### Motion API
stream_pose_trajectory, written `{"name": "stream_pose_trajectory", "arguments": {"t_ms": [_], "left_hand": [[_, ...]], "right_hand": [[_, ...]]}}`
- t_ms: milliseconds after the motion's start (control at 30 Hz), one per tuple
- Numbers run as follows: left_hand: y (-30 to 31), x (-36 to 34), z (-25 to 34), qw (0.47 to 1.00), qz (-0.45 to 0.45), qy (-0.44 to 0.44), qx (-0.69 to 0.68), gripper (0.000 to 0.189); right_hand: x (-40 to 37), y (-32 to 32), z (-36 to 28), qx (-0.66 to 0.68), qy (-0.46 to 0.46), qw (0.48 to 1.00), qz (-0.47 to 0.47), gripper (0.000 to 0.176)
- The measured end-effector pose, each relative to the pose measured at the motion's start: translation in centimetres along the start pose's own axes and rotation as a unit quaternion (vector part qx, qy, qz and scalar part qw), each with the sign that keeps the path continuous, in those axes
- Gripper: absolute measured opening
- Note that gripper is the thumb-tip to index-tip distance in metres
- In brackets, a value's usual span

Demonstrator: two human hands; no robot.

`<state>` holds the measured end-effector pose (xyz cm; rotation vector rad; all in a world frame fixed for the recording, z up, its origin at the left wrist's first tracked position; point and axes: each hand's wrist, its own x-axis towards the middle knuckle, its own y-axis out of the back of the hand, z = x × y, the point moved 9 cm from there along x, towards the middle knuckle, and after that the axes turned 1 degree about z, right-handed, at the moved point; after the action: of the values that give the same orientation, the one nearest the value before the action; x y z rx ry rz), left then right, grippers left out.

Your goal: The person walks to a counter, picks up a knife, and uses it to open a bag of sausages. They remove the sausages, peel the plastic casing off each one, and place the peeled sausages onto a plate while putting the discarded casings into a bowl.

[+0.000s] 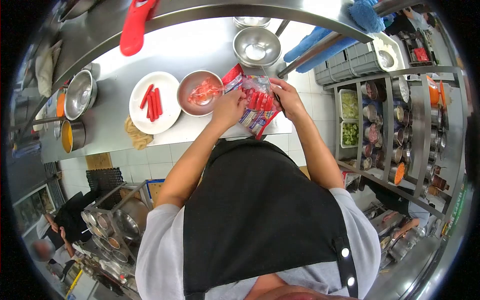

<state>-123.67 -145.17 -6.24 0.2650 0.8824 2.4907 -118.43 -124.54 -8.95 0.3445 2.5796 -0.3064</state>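
A red-and-blue plastic packet of red sticks, like crab sticks, lies tilted between my hands at the table's front edge. My left hand is closed on its left side, fingertips pinching near the sticks. At its right side, my right hand is closed around a narrow dark-handled tool, whose kind I cannot make out. Left of the packet stands a metal bowl with crumpled clear-and-red wrappers inside. Several bare red sticks lie on a white oval plate farther left.
A yellowish cloth touches the plate's lower left. Empty metal bowls stand at the back; another bowl and a pot are at left. An overhead shelf with a red handle crosses the top. An ingredient rack stands right; co-workers work behind.
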Motion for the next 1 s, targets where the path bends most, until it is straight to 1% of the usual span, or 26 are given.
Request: {"name": "stream_pose_trajectory", "arguments": {"t_ms": [33, 67, 133, 233, 433, 533, 600, 667, 733, 767, 867, 1000], "left_hand": [[-1.3, 1.1, 0.0, 0.999, -0.014, 0.003, 0.046, 0.026], [-2.2, 2.2, -0.7, 0.994, -0.030, 0.029, 0.100, 0.026], [-3.7, 4.0, -1.8, 0.973, -0.064, 0.077, 0.210, 0.027], [-5.1, 4.3, -3.1, 0.959, -0.099, 0.123, 0.235, 0.029], [-6.7, 5.3, -3.8, 0.952, -0.144, 0.147, 0.225, 0.033], [-6.0, 4.9, -3.3, 0.974, -0.104, 0.143, 0.144, 0.035], [-4.5, 4.5, -1.4, 0.994, -0.047, 0.082, 0.049, 0.029], [-2.1, 3.9, 1.1, 0.999, 0.018, 0.025, -0.028, 0.026], [0.6, 2.7, 3.7, 0.992, 0.092, -0.025, -0.083, 0.024], [1.5, 2.2, 4.5, 0.989, 0.113, -0.039, -0.090, 0.024], [4.4, 1.1, 6.1, 0.978, 0.168, -0.074, -0.100, 0.025], [7.0, -0.1, 5.9, 0.964, 0.224, -0.090, -0.113, 0.027]], "right_hand": [[-0.2, 1.1, 0.8, -0.006, -0.015, 1.000, 0.009, 0.039], [-0.5, 2.1, 1.8, -0.011, -0.030, 0.999, 0.019, 0.038], [-0.9, 2.7, 4.0, -0.025, -0.045, 0.999, 0.002, 0.038], [-1.3, 2.4, 5.3, -0.029, -0.051, 0.998, -0.012, 0.037], [-0.7, 2.9, 4.5, -0.012, -0.025, 1.000, -0.004, 0.035], [-0.2, 2.5, 3.6, -0.016, -0.009, 1.000, -0.018, 0.036], [-0.4, 1.1, 2.8, -0.016, -0.002, 0.999, -0.046, 0.037], [-1.5, -1.2, 1.3, -0.009, 0.003, 0.996, -0.087, 0.039], [-3.9, -3.8, -2.4, 0.021, 0.053, 0.994, -0.093, 0.038], [-4.8, -5.0, -3.9, 0.037, 0.079, 0.992, -0.097, 0.038], [-6.1, -7.6, -6.2, -0.015, 0.142, 0.983, -0.113, 0.040], [-8.0, -10.4, -8.2, -0.077, 0.170, 0.976, -0.109, 0.040]]}}
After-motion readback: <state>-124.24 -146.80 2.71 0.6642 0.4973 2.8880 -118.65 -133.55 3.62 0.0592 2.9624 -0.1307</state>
